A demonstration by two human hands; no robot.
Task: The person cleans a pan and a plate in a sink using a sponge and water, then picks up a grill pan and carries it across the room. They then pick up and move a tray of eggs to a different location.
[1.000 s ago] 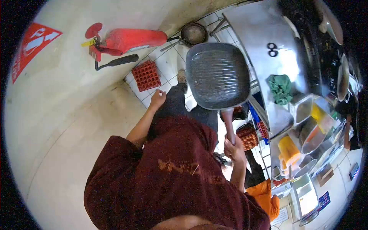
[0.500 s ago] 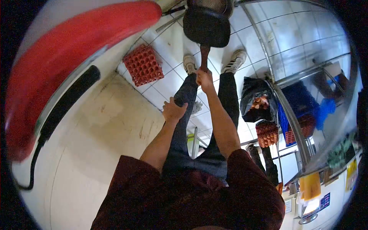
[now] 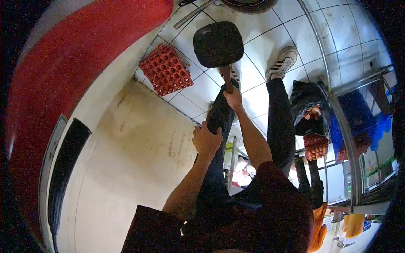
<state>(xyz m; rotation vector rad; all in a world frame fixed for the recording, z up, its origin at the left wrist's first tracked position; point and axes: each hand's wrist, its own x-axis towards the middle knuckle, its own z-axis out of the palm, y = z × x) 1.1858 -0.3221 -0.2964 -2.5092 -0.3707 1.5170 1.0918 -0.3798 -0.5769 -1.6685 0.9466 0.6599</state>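
My right hand [image 3: 233, 99] is closed around the brown handle [image 3: 228, 80] of a square dark frying pan [image 3: 218, 44]. The pan hangs over the tiled floor, its handle crossing in front of my left shoe [image 3: 234, 75]. My left hand [image 3: 207, 141] lies on my left knee, fingers and thumb apart, with no object in it. Part of another round dark pan [image 3: 249, 5] shows at the top edge, apart from the one I hold.
Red egg trays [image 3: 165, 69] sit on the floor by the wall. To the right are a black bag [image 3: 310, 92] holding eggshells, a stack of trays with eggs [image 3: 315, 146], and a metal rack [image 3: 348, 139]. Another person's legs [image 3: 310, 181] show behind me. A red curved object [image 3: 50, 105] fills the upper left.
The frying pan has moved left and closer to me, away from the round pan, and now hangs before my left shoe. My feet look wider apart. My left hand stays on the knee.
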